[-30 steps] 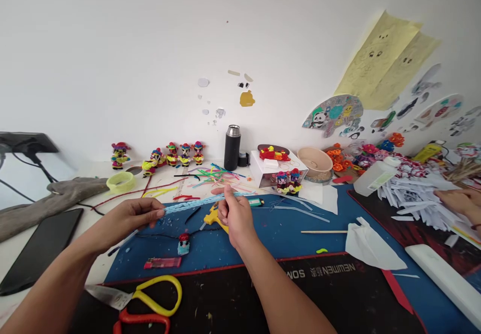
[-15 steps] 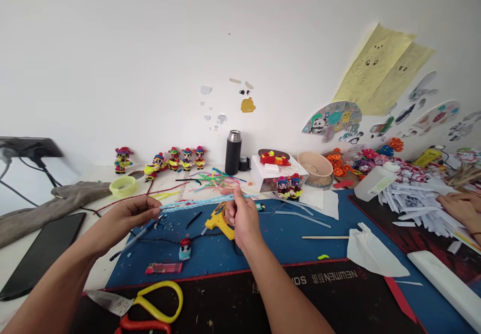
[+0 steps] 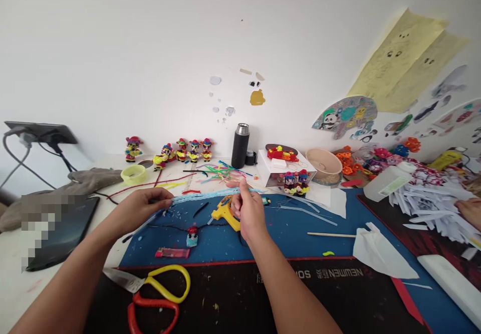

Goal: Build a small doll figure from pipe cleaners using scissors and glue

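A light-blue pipe cleaner strand (image 3: 205, 195), seemingly twisted, stretches nearly level between my two hands. My left hand (image 3: 148, 207) pinches its left end between thumb and fingers. At the other end, my right hand (image 3: 251, 207) is closed on the strand, thumb pointing up. Just behind my right hand lies a yellow glue gun (image 3: 226, 213) on the blue mat (image 3: 285, 246). Below the strand sits a small figure head (image 3: 192, 236) with a red top and light-blue lower part. A pink lighter (image 3: 172, 253) rests near it. Yellow-and-red scissors (image 3: 158, 294) lie at the front.
Several pipe cleaner figures (image 3: 181, 150) stand by the wall, left of a black thermos (image 3: 240, 146). Loose coloured pipe cleaners (image 3: 216, 172) lie before it. A white box (image 3: 266, 171), a bottle (image 3: 389, 182) and another person's hand (image 3: 469, 211) among paper strips are at right.
My view has turned slightly, so most things sit farther right in the picture. Both hands keep their hold on the light-blue strand, with little change between them.
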Tool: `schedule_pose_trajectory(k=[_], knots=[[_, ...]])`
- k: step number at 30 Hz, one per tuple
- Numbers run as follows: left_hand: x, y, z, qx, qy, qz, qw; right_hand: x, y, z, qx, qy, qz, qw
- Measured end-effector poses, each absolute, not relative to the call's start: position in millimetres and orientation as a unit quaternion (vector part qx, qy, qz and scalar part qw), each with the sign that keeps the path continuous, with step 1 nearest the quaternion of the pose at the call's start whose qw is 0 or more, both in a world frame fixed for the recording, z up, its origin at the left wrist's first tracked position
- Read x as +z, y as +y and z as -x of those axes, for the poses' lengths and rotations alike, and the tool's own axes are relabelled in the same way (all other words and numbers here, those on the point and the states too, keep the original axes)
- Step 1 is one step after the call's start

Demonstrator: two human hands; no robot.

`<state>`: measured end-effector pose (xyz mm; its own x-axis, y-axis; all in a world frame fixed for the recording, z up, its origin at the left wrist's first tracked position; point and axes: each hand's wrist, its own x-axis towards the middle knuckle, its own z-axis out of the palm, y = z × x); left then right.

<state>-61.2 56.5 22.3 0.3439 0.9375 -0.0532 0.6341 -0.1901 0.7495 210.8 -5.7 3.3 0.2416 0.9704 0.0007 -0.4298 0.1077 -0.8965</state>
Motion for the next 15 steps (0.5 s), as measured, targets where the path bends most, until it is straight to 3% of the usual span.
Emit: schedule_pose_trajectory(k=[5,8,15], knots=[[34,43,52,0.155,0.488,-0.778,0.364,5,-7,-212,0.507,-0.326,0.433,0.67],[48,31,46,0.111,0.418,-0.793,0.429,6,-7,-212,0.52,-0.332,0.424,0.663],[71,4,6,0.135,0.341,-0.779,0.508,8,-11,-209,0.532,-0.329,0.411,0.663]])
